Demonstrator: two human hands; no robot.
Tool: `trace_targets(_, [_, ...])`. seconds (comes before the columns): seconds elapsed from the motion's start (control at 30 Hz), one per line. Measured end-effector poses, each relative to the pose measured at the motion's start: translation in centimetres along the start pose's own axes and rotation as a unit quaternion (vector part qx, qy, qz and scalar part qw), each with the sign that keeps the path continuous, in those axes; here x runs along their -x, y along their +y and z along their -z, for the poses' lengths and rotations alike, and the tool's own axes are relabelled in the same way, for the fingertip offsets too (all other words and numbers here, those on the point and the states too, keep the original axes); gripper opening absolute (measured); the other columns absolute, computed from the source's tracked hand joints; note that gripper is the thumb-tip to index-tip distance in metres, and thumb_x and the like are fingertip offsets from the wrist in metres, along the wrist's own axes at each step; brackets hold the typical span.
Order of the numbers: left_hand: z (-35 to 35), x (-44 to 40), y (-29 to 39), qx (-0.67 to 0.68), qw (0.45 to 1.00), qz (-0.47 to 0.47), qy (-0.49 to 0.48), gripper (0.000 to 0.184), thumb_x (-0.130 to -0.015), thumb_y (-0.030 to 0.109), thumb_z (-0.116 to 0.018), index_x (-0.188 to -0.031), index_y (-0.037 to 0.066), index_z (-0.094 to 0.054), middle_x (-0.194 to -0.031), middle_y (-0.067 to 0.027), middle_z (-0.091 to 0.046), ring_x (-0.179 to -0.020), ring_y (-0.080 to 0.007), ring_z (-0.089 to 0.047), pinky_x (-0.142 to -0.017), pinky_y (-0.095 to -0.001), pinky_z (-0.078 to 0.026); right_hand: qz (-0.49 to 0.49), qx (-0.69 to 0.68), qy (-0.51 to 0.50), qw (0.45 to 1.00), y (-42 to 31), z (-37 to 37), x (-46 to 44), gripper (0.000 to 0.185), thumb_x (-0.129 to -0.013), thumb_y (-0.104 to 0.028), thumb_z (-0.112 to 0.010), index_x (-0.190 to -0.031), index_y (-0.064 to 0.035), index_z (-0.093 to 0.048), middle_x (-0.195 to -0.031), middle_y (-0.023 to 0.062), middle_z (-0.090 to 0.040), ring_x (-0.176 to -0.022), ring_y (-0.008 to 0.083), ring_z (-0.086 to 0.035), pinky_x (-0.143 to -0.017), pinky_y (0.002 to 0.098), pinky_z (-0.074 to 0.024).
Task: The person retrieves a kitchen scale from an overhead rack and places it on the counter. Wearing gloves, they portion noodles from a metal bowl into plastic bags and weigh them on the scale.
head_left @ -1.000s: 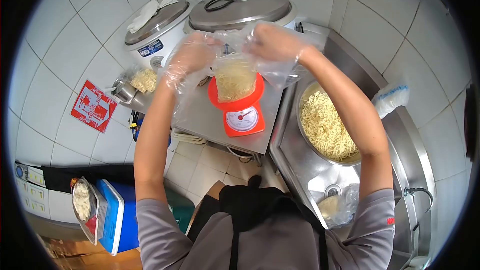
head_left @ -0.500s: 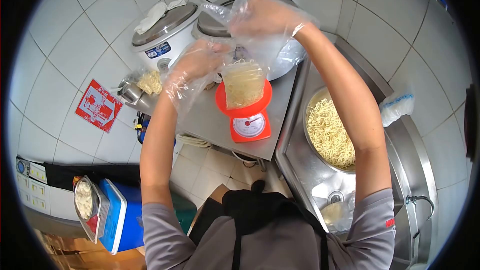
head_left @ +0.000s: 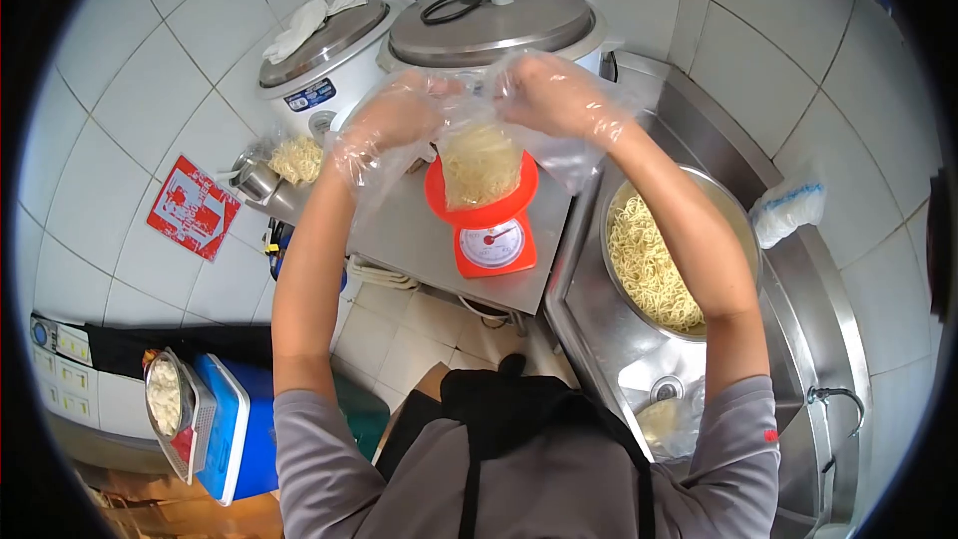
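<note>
A clear plastic bag of noodles point(head_left: 481, 168) rests in the pan of an orange dial scale point(head_left: 519, 254). My left hand point(head_left: 399, 118), in a loose clear plastic glove, is closed at the left side of the bag's upper part. At the right side, my right hand point(head_left: 555, 98), gloved the same way, has its fingers curled in on the bag's top. The hands are a short gap apart above the scale. Layers of clear film partly hide the fingertips of both hands.
Behind stand a large rice cooker point(head_left: 489, 25) with a cord on its lid and a smaller cooker point(head_left: 324, 70). To the right, a big pot of noodles point(head_left: 651, 269) stands in the steel sink point(head_left: 599, 339). Further noodles in a bag point(head_left: 297, 160) are at the left.
My right hand has come down from above the large cooker and closed in beside my left hand at the bag's top. The noodle bag still stands on the scale.
</note>
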State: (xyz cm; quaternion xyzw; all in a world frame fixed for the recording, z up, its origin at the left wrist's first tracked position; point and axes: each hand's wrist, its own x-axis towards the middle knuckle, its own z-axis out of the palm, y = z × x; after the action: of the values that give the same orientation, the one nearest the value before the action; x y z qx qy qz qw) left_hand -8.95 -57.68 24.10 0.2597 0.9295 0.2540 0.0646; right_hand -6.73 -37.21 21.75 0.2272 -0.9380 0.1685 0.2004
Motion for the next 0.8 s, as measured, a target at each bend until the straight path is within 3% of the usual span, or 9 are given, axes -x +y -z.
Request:
trace_targets(0.13, [0.1,-0.3,-1.4,0.080,0.997,-0.017,0.007,0.048,-0.076,0.006,-0.054,-0.123,0.004,-0.051,-0.102,-0.0114,-0.061,-0.085,-0.0170,-0.058,-0.068,-0.0269,-0.048,0.002,-0.050,0.116,0.992,-0.8,1.8,-1.5,0.037,-0.069,-0.035,-0.070,-0.079,0.0003,-0.064,-0.075,0.0223,-0.060,-0.073,0.0353,-0.059,-0.068,0.0410,-0.0469])
trace_targets(0.23, [0.6,0.7,-0.2,0.097,0.995,0.006,-0.021,0.048,-0.076,0.004,-0.053,-0.124,0.002,-0.050,-0.111,-0.0126,-0.057,-0.092,-0.0187,-0.058,-0.067,-0.0268,-0.049,0.001,0.006,-0.048,0.999,-1.6,3.6,-2.2,0.032,-0.067,-0.032,-0.067,-0.071,0.0003,-0.065,-0.075,0.0228,-0.061,-0.074,0.0372,-0.060,-0.069,0.0403,-0.0487])
trace_targets(0.33, [0.7,0.9,0.1,0.061,0.998,0.023,-0.015,0.047,-0.077,0.005,-0.052,-0.124,0.002,-0.049,-0.114,-0.0128,-0.056,-0.086,-0.0167,-0.058,-0.066,-0.0264,-0.049,0.010,-0.108,0.081,0.991,-0.9,4.1,-1.2,0.037,-0.069,-0.036,-0.066,-0.065,0.0008,-0.063,-0.067,0.0228,-0.060,-0.067,0.0325,-0.061,-0.064,0.0398,-0.0478])
trace_targets(0.4, [0.8,1.1,-0.8,0.129,0.991,-0.005,-0.017,0.047,-0.079,0.012,-0.055,-0.125,0.005,-0.050,-0.111,-0.0113,-0.057,-0.077,-0.0148,-0.056,-0.066,-0.0266,-0.048,-0.156,-0.079,0.097,0.980,-0.3,6.1,0.7,0.041,-0.071,-0.038,-0.066,-0.064,0.0026,-0.062,-0.062,0.0212,-0.058,-0.059,0.0270,-0.060,-0.056,0.0388,-0.0458])
trace_targets(0.47, [0.6,1.7,-0.8,0.149,0.989,-0.008,-0.008,0.047,-0.081,0.021,-0.057,-0.125,0.007,-0.050,-0.109,-0.0098,-0.059,-0.069,-0.0135,-0.054,-0.065,-0.0269,-0.048,-0.142,-0.080,0.150,0.975,3.7,5.3,4.0,0.045,-0.073,-0.039,-0.065,-0.063,0.0040,-0.060,-0.057,0.0193,-0.057,-0.053,0.0246,-0.058,-0.051,0.0376,-0.0435])
trace_targets(0.53, [1.2,2.7,0.7,0.116,0.993,0.007,0.015,0.049,-0.082,0.031,-0.059,-0.125,0.009,-0.051,-0.107,-0.0084,-0.059,-0.064,-0.0128,-0.051,-0.065,-0.0273,-0.047,-0.158,-0.103,0.111,0.976,7.6,2.7,8.9,0.046,-0.074,-0.039,-0.065,-0.066,0.0051,-0.060,-0.058,0.0190,-0.058,-0.053,0.0267,-0.058,-0.052,0.0384,-0.0438])
trace_targets(0.57, [1.5,3.0,0.7,0.083,0.996,0.001,0.035,0.050,-0.081,0.040,-0.060,-0.123,0.013,-0.054,-0.107,-0.0079,-0.059,-0.063,-0.0131,-0.051,-0.066,-0.0277,-0.047,-0.309,-0.047,-0.052,0.949,11.6,-0.1,11.6,0.035,-0.075,-0.034,-0.066,-0.087,-0.0011,-0.066,-0.077,0.0175,-0.065,-0.070,0.0253,-0.063,-0.064,0.0368,-0.0484])
trace_targets(0.63, [2.0,2.7,-0.5,0.104,0.994,-0.015,0.038,0.049,-0.081,0.040,-0.060,-0.122,0.013,-0.056,-0.105,-0.0079,-0.059,-0.061,-0.0132,-0.050,-0.066,-0.0273,-0.046,-0.372,0.137,-0.260,0.881,11.0,-3.8,17.0,0.040,-0.082,-0.035,-0.054,-0.099,0.0008,-0.062,-0.099,0.0212,-0.063,-0.092,0.0320,-0.061,-0.081,0.0391,-0.0467])
trace_targets(0.8, [2.3,2.6,0.3,0.090,0.993,-0.010,0.082,0.051,-0.081,0.042,-0.060,-0.116,0.006,-0.058,-0.096,-0.0058,-0.061,-0.059,-0.0119,-0.047,-0.064,-0.0266,-0.045,-0.353,0.199,-0.201,0.892,16.1,-12.0,27.8,0.026,-0.082,-0.016,-0.048,-0.098,0.0001,-0.061,-0.100,0.0217,-0.061,-0.090,0.0312,-0.063,-0.079,0.0389,-0.0502])
